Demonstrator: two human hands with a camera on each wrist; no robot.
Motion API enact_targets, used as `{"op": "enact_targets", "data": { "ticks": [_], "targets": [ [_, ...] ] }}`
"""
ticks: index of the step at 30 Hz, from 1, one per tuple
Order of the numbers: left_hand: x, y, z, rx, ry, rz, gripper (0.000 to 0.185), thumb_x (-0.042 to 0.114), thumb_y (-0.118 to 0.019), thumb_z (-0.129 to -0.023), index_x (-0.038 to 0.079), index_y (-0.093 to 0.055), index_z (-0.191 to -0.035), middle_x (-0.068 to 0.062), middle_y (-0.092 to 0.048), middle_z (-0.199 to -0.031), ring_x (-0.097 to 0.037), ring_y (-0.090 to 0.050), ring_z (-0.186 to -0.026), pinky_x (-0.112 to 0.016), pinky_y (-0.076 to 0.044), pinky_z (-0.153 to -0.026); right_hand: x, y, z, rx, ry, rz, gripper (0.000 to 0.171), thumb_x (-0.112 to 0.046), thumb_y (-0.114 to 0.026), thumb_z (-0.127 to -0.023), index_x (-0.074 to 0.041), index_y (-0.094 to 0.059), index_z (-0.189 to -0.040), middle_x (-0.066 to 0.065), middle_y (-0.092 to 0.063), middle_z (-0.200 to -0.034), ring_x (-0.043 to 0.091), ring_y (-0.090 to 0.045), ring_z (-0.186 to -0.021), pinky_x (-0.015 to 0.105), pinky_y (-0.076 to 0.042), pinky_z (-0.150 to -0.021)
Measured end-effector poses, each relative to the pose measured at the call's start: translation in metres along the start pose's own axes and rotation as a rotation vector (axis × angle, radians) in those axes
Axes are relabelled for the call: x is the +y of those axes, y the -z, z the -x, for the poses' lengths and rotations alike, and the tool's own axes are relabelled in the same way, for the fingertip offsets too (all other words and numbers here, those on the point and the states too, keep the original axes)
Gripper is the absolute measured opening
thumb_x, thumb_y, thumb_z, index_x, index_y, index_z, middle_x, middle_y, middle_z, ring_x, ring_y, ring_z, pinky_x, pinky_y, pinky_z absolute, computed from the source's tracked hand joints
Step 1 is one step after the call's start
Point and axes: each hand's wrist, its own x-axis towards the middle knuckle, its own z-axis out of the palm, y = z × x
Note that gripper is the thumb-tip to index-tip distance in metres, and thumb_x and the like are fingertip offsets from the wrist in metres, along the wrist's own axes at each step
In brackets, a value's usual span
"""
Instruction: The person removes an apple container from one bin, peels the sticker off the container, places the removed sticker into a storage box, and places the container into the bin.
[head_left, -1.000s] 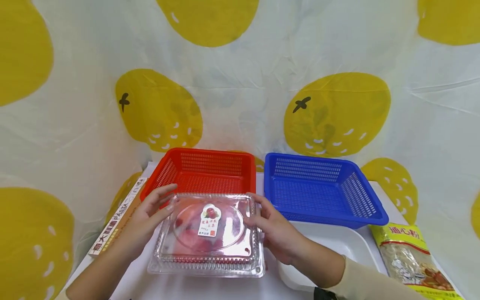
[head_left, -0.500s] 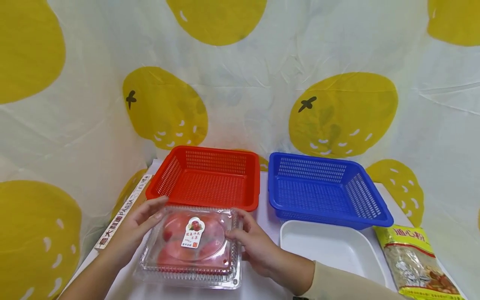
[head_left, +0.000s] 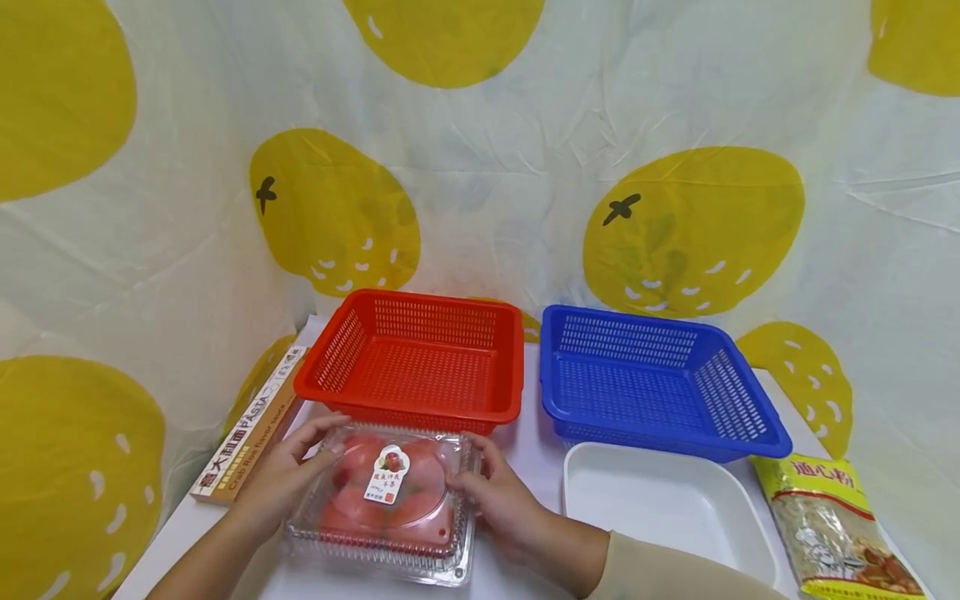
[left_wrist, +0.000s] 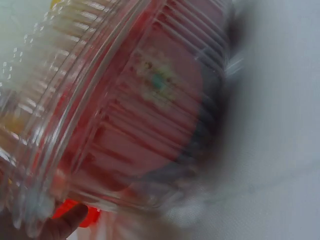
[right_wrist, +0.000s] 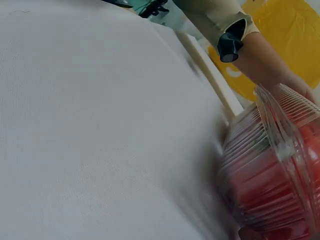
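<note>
A clear plastic clamshell box of red apples (head_left: 408, 512) is at the front of the white table, with a white label on its lid. My left hand (head_left: 281, 479) grips its left edge, thumb on top. At the opposite side my right hand (head_left: 513, 504) holds the right edge, thumb also over the lid. The left wrist view shows the ribbed box wall (left_wrist: 135, 125) close up and one fingertip (left_wrist: 72, 220) below it. In the right wrist view the box (right_wrist: 265, 185) is low at the right; whether its base touches the table cannot be told.
A red basket (head_left: 408, 417) stands behind the box, a blue basket (head_left: 637, 442) to its right. In front of the blue one lies a white tray (head_left: 573, 475). A pasta box (head_left: 258, 437) is at the left, a bag of macaroni (head_left: 825, 521) at the far right.
Both hands have brought the apple box down toward the table, nearer to me and slightly left. The red basket's front is now uncovered. The head view has shifted slightly.
</note>
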Motion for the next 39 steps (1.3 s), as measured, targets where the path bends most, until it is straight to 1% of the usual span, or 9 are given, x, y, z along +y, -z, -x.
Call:
{"op": "enact_targets", "data": {
  "ticks": [4,9,12,20,23,28,31,34,39],
  "targets": [
    [-0.004,0.001,-0.001,0.003,0.019,-0.022,0.045,0.029,-0.065,-0.094,0.022,-0.051,-0.136,-0.001,-0.041,-0.144,-0.029,-0.036,-0.132,-0.022,-0.046,-0.091,0.0,-0.003,-0.001,-0.001,0.004,0.087,0.068,-0.015,-0.067,-0.085,-0.023,-0.034,-0.144,0.016,-0.036,-0.142,0.03,-0.057,-0.103,0.044,-0.056,-0.072],
    [-0.006,-0.002,-0.002,-0.005,0.001,-0.005,0.043,0.028,-0.067,-0.092,0.023,-0.054,-0.133,0.0,-0.045,-0.141,-0.03,-0.039,-0.13,-0.025,-0.049,-0.09,-0.01,0.007,0.004,0.009,0.069,0.426,0.068,-0.029,-0.074,-0.085,-0.024,-0.039,-0.143,0.018,-0.043,-0.137,0.029,-0.059,-0.095,0.042,-0.056,-0.057],
    [-0.007,-0.005,-0.003,-0.017,-0.009,0.023,0.041,0.026,-0.066,-0.093,0.022,-0.054,-0.132,0.0,-0.045,-0.141,-0.03,-0.039,-0.129,-0.025,-0.049,-0.09,-0.016,0.019,0.005,-0.003,0.106,0.611,0.07,-0.039,-0.076,-0.083,-0.029,-0.041,-0.143,0.016,-0.047,-0.136,0.03,-0.057,-0.097,0.042,-0.055,-0.057],
    [-0.01,-0.006,-0.004,-0.016,-0.044,0.051,0.037,0.022,-0.064,-0.095,0.019,-0.055,-0.131,-0.005,-0.04,-0.148,-0.029,-0.028,-0.139,-0.023,-0.044,-0.096,-0.046,0.029,0.014,0.011,0.36,1.054,0.073,-0.061,-0.073,-0.076,-0.035,-0.049,-0.139,-0.007,-0.05,-0.134,0.023,-0.056,-0.114,0.043,-0.053,-0.081],
    [-0.012,-0.004,-0.003,-0.004,-0.031,0.049,0.036,0.024,-0.064,-0.095,0.02,-0.056,-0.13,-0.003,-0.04,-0.147,-0.027,-0.027,-0.14,-0.026,-0.044,-0.097,-0.057,0.023,0.015,-0.026,0.498,1.118,0.065,-0.058,-0.074,-0.077,-0.033,-0.055,-0.134,-0.015,-0.05,-0.13,0.016,-0.054,-0.117,0.044,-0.051,-0.09],
    [-0.012,-0.002,-0.005,0.003,-0.037,0.069,0.037,0.024,-0.065,-0.094,0.019,-0.056,-0.13,-0.004,-0.04,-0.147,-0.027,-0.028,-0.14,-0.027,-0.047,-0.095,-0.073,0.002,0.0,-0.262,0.713,1.21,0.05,-0.046,-0.072,-0.084,-0.034,-0.059,-0.131,-0.012,-0.052,-0.131,0.011,-0.047,-0.122,0.041,-0.049,-0.094],
    [-0.012,-0.002,-0.005,-0.005,-0.051,0.096,0.038,0.02,-0.066,-0.094,0.016,-0.055,-0.13,-0.006,-0.037,-0.148,-0.029,-0.027,-0.14,-0.027,-0.049,-0.092,-0.077,-0.015,-0.016,-0.371,0.765,1.309,0.054,-0.045,-0.07,-0.086,-0.032,-0.056,-0.136,-0.006,-0.053,-0.133,0.014,-0.047,-0.123,0.04,-0.048,-0.095],
    [-0.013,-0.002,-0.004,-0.012,-0.056,0.094,0.038,0.019,-0.065,-0.094,0.017,-0.055,-0.13,-0.008,-0.035,-0.15,-0.03,-0.027,-0.139,-0.027,-0.048,-0.092,-0.074,-0.029,-0.03,-0.384,0.802,1.419,0.053,-0.045,-0.069,-0.087,-0.028,-0.058,-0.135,-0.003,-0.056,-0.129,0.015,-0.051,-0.114,0.034,-0.048,-0.092],
    [-0.014,-0.006,-0.003,-0.024,-0.063,0.123,0.038,0.017,-0.065,-0.094,0.016,-0.054,-0.13,-0.011,-0.032,-0.151,-0.032,-0.029,-0.138,-0.031,-0.051,-0.09,-0.066,-0.043,-0.039,-0.308,0.84,1.525,0.033,-0.038,-0.066,-0.09,-0.023,-0.071,-0.119,-0.003,-0.06,-0.119,0.015,-0.052,-0.099,0.027,-0.047,-0.082]
  ]
}}
